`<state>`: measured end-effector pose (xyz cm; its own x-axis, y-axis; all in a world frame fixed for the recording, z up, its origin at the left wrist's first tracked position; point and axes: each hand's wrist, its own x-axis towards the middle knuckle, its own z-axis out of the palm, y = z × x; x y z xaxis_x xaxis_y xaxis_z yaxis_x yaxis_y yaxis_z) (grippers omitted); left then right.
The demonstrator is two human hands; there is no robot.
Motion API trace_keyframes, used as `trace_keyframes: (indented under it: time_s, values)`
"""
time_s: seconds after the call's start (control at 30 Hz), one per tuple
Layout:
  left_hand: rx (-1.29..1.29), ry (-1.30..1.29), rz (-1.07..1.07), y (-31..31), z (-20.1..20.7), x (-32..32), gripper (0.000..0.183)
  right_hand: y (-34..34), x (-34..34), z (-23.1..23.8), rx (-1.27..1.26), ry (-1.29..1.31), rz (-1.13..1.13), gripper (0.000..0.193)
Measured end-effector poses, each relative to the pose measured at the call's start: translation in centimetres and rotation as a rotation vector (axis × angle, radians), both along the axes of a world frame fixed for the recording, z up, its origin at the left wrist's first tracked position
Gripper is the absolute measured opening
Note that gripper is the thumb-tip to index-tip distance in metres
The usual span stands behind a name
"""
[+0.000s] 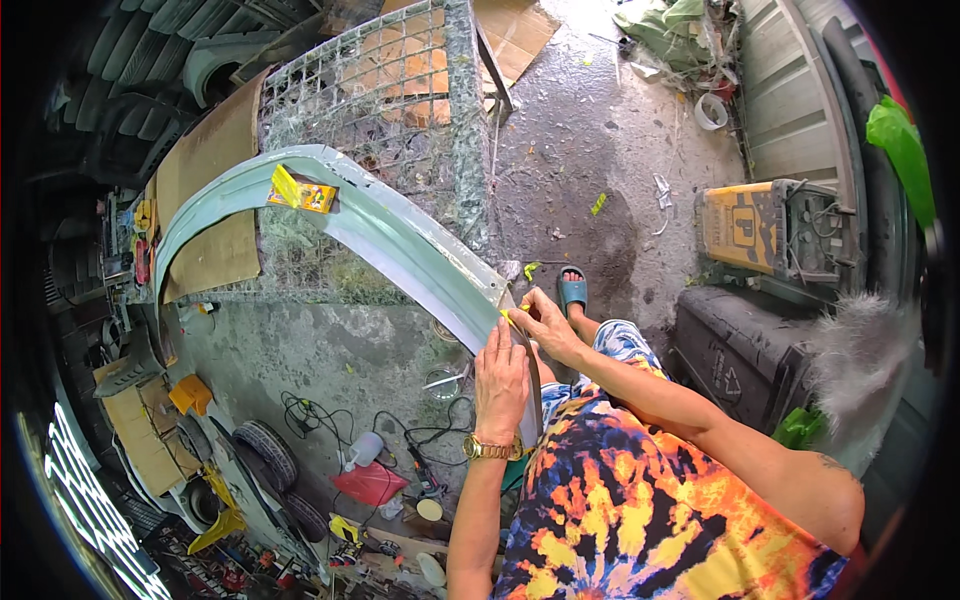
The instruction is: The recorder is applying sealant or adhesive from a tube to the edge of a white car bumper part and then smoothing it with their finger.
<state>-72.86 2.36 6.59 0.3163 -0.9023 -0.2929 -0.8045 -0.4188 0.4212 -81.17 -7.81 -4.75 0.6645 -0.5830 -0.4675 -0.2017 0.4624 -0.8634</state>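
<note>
The left hand (503, 385) lays its straightened grip on the near end of a long, curved, pale-green panel (405, 258) lying across the wire-mesh tabletop (466, 150), and the right hand's (547, 328) grip pinches a small, bright-yellow strip (508, 316) there.

Bright, fairly even light on curved panel (395, 262), in crisp focus; pale sheen on concrete floor (560, 130). Stacked parts (120, 45) upper left dim. White glare through lattice (88, 490). Fisheye rim black, wall (808, 90) bowed; left-edge detail perhaps soft.
</note>
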Motion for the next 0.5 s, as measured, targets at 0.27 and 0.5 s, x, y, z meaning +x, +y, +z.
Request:
trace_keyframes:
  time_s: [0.27,0.5]
  values:
    - [-0.096,0.083,0.100,0.0,-0.4,-0.3,0.012,0.1,0.0,0.8,-0.002,0.012,-0.100,0.027]
    - [-0.079,0.048,0.094,-0.3,-0.4,-0.1,0.013,-0.2,0.9,1.9,-0.168,0.063,-0.042,0.028]
